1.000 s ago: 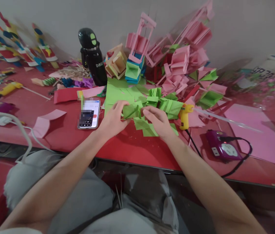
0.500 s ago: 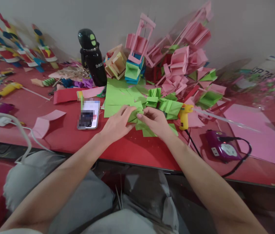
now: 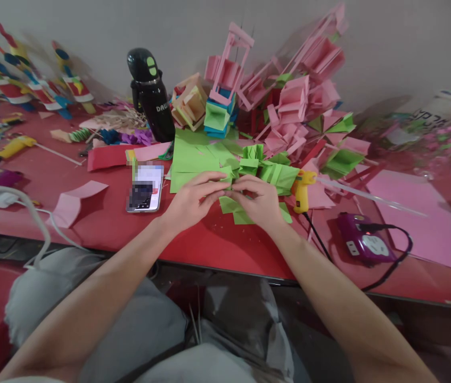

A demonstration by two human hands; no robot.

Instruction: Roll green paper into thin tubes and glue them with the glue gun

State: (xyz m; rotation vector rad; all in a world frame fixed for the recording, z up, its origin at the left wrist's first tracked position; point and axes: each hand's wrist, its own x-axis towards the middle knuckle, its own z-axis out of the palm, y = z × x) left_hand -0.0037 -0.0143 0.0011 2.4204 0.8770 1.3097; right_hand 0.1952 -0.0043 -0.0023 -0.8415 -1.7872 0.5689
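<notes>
A folded green paper (image 3: 229,172) sits between the left hand (image 3: 191,201) and right hand (image 3: 261,202), both nearly closed, pinching it over the tabletop (image 3: 213,246). A black bottle (image 3: 156,109) stands lidded, contents hidden.

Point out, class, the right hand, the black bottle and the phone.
Right hand (image 3: 261,202): head view, back of the hand.
Black bottle (image 3: 154,99): head view, body below the lid.
Phone (image 3: 146,188): head view, the screen.

On the bench (image 3: 217,244), a phone (image 3: 155,183) lies left of the frame's middle, in front of a bottle (image 3: 155,101). Right of the middle, a glue gun (image 3: 302,196) lies beside folded paper (image 3: 281,175).
</notes>
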